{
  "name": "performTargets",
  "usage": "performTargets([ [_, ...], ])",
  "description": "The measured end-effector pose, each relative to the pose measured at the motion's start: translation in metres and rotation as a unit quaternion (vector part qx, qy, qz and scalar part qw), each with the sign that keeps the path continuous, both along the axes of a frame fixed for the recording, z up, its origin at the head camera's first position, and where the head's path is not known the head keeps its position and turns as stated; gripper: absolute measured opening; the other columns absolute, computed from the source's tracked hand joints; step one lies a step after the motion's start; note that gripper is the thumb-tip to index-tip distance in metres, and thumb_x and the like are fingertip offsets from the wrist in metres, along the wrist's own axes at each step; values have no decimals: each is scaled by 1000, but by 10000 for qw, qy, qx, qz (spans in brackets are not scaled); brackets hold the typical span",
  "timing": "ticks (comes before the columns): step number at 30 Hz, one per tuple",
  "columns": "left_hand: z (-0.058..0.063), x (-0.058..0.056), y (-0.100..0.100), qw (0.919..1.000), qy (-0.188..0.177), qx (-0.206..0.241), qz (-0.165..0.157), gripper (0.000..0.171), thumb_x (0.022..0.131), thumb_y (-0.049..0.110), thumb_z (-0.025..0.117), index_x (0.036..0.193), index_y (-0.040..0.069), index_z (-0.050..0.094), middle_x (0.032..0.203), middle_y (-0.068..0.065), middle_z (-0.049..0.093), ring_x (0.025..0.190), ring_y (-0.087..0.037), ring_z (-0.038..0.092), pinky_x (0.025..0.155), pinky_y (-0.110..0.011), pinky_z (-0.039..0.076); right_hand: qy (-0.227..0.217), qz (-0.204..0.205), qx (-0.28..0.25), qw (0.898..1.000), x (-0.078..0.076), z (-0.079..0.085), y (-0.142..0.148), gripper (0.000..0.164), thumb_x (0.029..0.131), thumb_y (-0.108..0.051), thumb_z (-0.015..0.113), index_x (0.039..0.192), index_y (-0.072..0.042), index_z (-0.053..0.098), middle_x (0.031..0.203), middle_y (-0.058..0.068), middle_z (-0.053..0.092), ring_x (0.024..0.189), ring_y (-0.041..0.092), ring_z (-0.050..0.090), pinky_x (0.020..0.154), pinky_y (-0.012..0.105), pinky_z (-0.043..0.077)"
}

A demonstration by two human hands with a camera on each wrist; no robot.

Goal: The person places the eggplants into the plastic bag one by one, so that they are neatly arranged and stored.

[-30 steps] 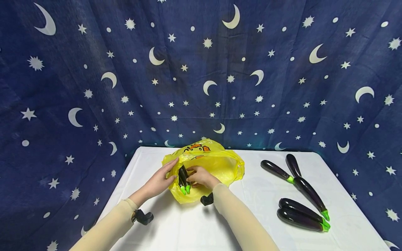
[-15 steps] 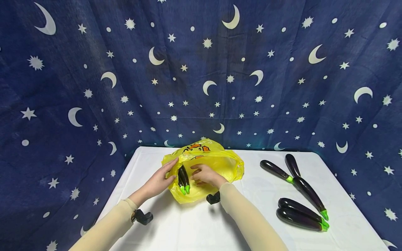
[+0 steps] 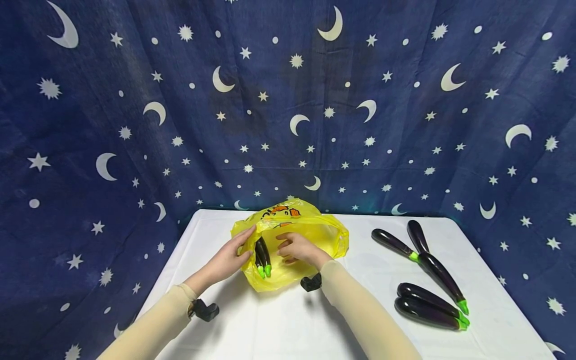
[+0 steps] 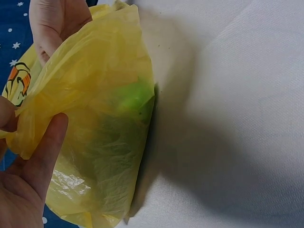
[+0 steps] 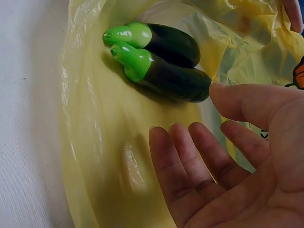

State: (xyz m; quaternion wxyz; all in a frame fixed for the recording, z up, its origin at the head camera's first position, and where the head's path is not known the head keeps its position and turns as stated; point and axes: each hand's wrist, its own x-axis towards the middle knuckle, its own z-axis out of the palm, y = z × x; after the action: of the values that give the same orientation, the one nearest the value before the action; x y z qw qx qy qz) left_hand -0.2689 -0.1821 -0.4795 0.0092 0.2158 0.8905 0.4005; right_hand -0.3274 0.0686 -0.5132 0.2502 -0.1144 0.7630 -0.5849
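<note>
A yellow plastic bag [image 3: 326,239] lies on its side on the table, its mouth facing me. My left hand [image 3: 228,260] pinches the left edge of the mouth between thumb and fingers, as the left wrist view also shows. Two eggplants with bright green stem ends lie side by side inside, at the bag's left: the nearer eggplant [image 5: 173,83] and the other eggplant [image 5: 175,45] in the right wrist view. My right hand [image 3: 302,249] is in the bag mouth to their right, fingers loosely spread and holding nothing. Its thumb tip overlaps the nearer eggplant's dark end in the right wrist view.
Several more eggplants lie at the right of the white table [image 3: 360,310]: a crossed group with one long eggplant [image 3: 443,279], and a side-by-side pair [image 3: 425,314] nearer me. A dark blue curtain [image 3: 288,100] with moons and stars hangs behind.
My right hand has let go of the eggplant in the bag and drawn back to the right. The left hand keeps its place on the bag's edge.
</note>
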Motion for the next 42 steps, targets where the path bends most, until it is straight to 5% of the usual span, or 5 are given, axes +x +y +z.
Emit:
performTargets([
  [14,0,-1,0,10000,7,1,4,70,100,11,64,162,14,32,164,-11,34,146,-33,38,116,-51,36,257,179,156,9994,4,8,8,63,91,-5,71,149,3,48,131,28,57,111,42,62,88,52,58],
  [23,0,-1,-1,10000,61,-21,-9,70,100,10,64,162,13,32,164,-12,33,147,-34,37,116,-52,35,413,255,322,9983,12,14,13,60,92,-7,72,147,1,52,130,25,59,98,25,64,88,54,57],
  [42,-3,-1,-3,10000,61,-56,-13,70,100,10,64,162,14,31,164,-10,33,149,-31,33,118,-51,32,866,502,619,9930,30,31,37,55,91,-13,75,143,-11,59,131,21,62,103,22,64,82,40,60],
])
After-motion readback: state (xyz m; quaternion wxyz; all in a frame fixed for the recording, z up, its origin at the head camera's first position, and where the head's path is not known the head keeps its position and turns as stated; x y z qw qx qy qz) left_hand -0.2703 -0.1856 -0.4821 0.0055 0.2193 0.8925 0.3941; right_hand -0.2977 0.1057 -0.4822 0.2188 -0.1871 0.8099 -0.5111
